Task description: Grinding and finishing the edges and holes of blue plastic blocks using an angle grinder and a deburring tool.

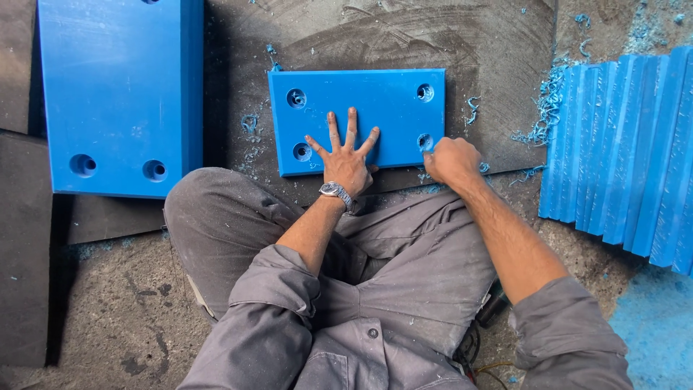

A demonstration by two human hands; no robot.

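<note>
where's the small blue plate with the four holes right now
In the head view the small blue plate lies flat on the dark mat, centre frame before the knees, under the spread left hand; the right hand works at its lower-right hole.

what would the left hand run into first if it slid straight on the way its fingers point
The left hand lies flat on the small blue plate, fingers pointing to its far edge. Beyond that edge only the dark mat shows, so the way looks free.

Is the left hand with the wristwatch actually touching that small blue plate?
Touching. The head view shows the left hand lying flat, fingers spread, directly on the small blue plate, with no gap visible beneath the fingers.
</note>
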